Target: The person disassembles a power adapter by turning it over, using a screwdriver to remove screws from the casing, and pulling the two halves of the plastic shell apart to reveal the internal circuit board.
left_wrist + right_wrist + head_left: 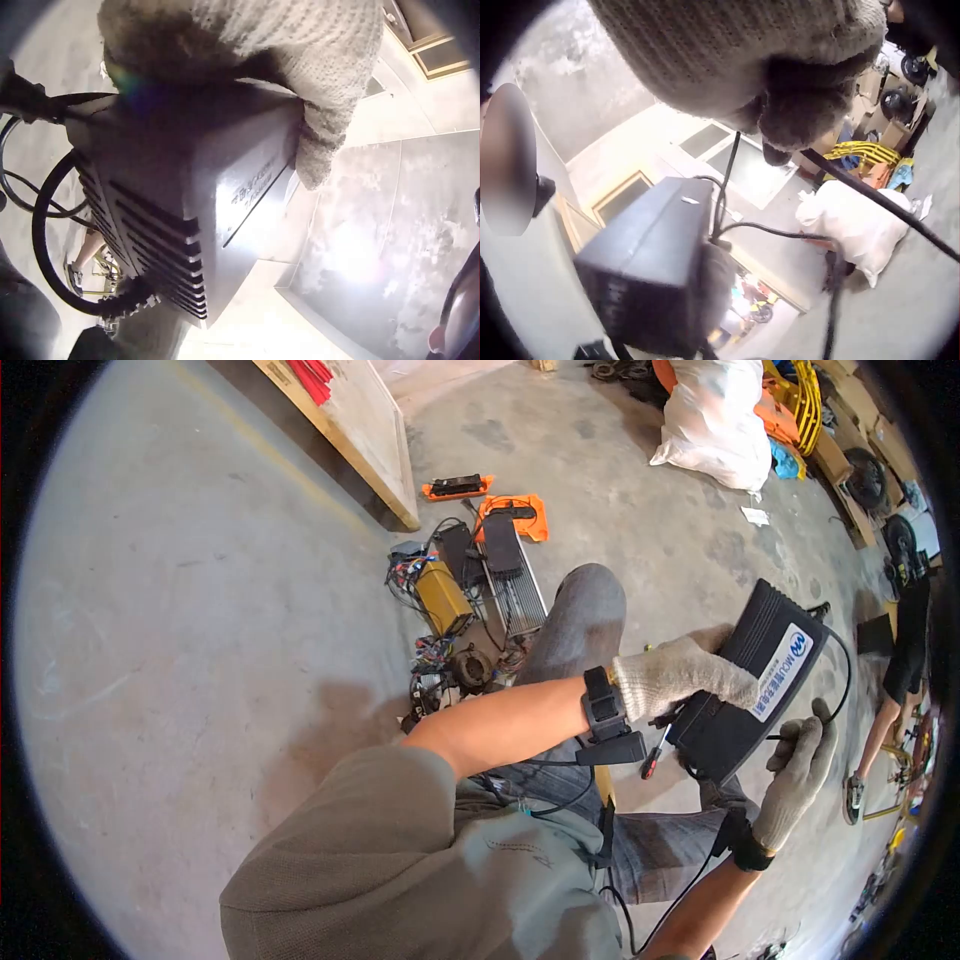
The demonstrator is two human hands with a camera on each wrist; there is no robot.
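Observation:
A black charger with ribbed vent slots and a white-and-blue label is held up in front of the body. My gloved left hand grips it, fingers over the top face; in the left wrist view the glove wraps one end of the casing. A black cable loops out of the charger's far end to my gloved right hand. In the right wrist view the right fingers curl round this cable, which shows on both sides of them.
On the floor lie a red-handled screwdriver, a gold box amid tangled wires, a finned silver case and an orange casing. A wooden panel stands behind them. A white sack sits farther back; another person's leg is at right.

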